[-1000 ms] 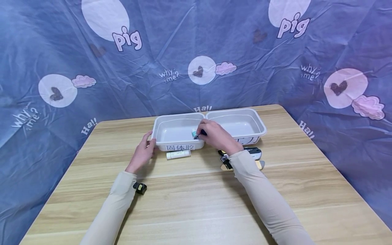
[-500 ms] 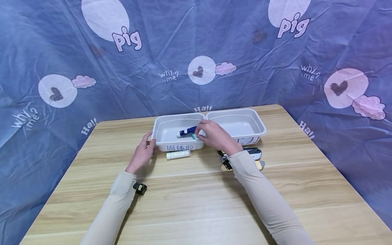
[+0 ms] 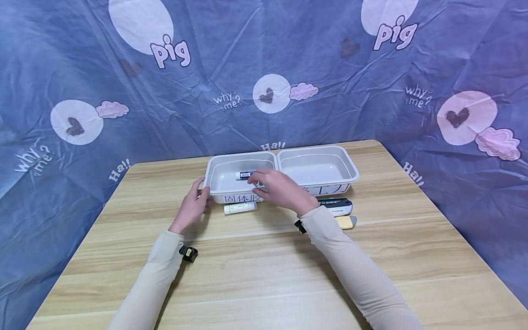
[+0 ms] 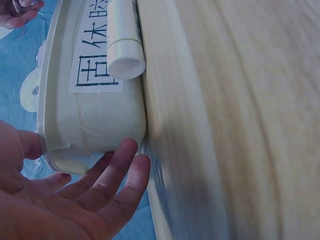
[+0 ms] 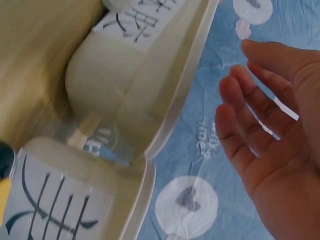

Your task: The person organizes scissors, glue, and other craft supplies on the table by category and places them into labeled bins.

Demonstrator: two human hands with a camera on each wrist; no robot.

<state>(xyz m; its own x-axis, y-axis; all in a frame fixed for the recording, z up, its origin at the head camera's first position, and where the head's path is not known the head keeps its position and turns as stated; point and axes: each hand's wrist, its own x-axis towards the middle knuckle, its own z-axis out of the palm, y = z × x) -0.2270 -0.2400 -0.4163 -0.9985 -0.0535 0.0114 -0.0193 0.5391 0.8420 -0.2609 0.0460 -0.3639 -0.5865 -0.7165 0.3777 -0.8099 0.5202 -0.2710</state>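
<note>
My left hand rests at the left end of a grey-white plastic bin. In the left wrist view its extended fingers lie against the outer end wall, with the thumb side at the rim. Over the same bin's near right part hovers my right hand, nothing in its loosely bent fingers. Inside lies a dark blue glue stick with a white end, partly covered by that hand. A teal-and-white piece shows below the fingers. One white glue stick lies on the table before the bin's label.
A second matching bin adjoins on the right, with a handwritten label. In front of it lie a black-and-white utility knife and a yellow-and-grey tool, both partly behind the right sleeve. A blue printed cloth hangs behind the wooden table.
The right hand has let go of the dark blue glue stick, which now lies in the left bin. That hand has shifted left and toward the front rim. The left hand stays put.
</note>
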